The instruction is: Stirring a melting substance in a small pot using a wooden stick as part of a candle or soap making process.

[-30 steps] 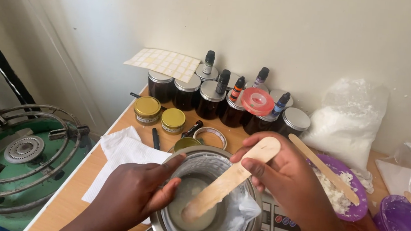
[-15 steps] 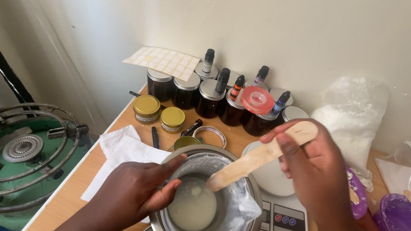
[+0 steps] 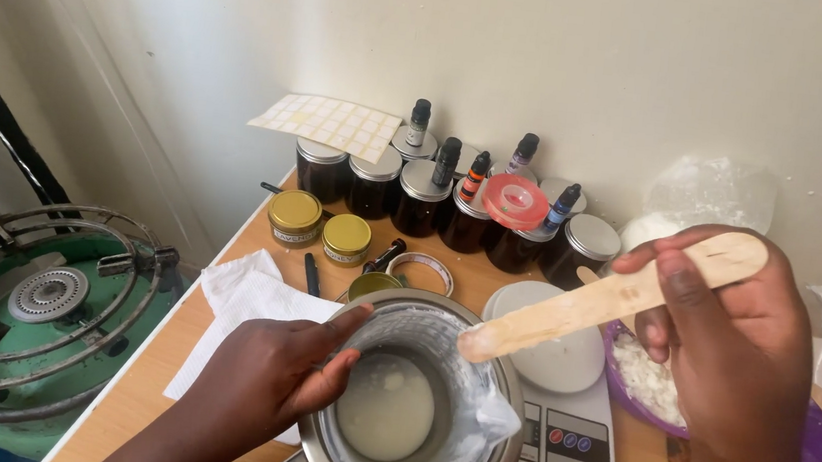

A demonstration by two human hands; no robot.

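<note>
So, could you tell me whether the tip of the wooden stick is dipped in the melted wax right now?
No, the wooden stick in the right hand is lifted, its tip above the bowl.

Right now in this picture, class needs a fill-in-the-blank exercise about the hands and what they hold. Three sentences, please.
1. The right hand holds a wooden ____ above the bowl.
2. The left hand grips the rim of the metal bowl, which holds a pale ____.
3. Right of the bowl stands a white kitchen ____ with a round platform.

Missing words: stick; liquid; scale.
</note>
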